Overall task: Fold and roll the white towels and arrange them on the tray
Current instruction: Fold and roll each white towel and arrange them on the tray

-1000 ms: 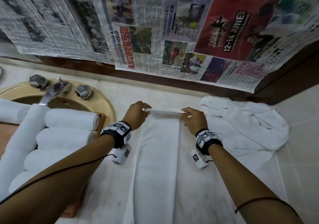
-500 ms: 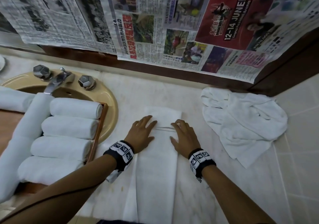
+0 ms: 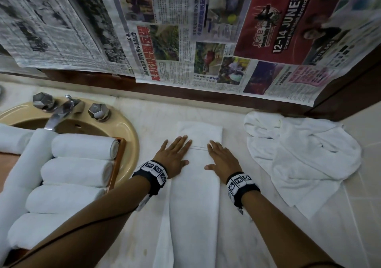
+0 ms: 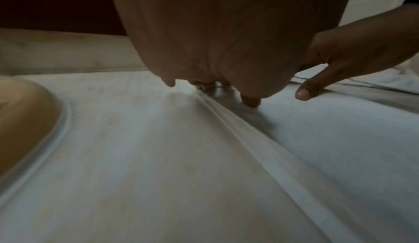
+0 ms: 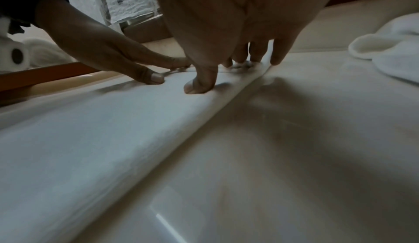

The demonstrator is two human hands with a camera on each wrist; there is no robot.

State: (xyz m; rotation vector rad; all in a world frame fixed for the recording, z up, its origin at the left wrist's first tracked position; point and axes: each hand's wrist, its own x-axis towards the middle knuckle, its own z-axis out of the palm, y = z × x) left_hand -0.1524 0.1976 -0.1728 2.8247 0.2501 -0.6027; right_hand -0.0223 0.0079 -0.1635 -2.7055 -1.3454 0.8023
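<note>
A long white towel (image 3: 193, 206), folded into a narrow strip, lies on the counter and runs away from me. My left hand (image 3: 175, 154) lies flat on its left side, fingers straight. My right hand (image 3: 220, 156) lies flat on its right side in the same way. Both press just below the folded-over hem (image 3: 199, 147). In the left wrist view the left hand (image 4: 213, 78) presses the towel (image 4: 340, 139); in the right wrist view the right hand's fingers (image 5: 256, 55) press the towel (image 5: 79, 130). On the left, several rolled white towels (image 3: 82, 146) fill the wooden tray (image 3: 118, 160).
A heap of unfolded white towels (image 3: 303, 156) lies at the right on the counter. The tray sits over a beige sink (image 3: 127, 135) with a chrome tap (image 3: 59, 111). Newspaper (image 3: 185, 30) covers the wall behind.
My hands let go of the towel's far end, which they held pinched and lifted, and laid it back over the strip. Both hands now press flat on the fold.
</note>
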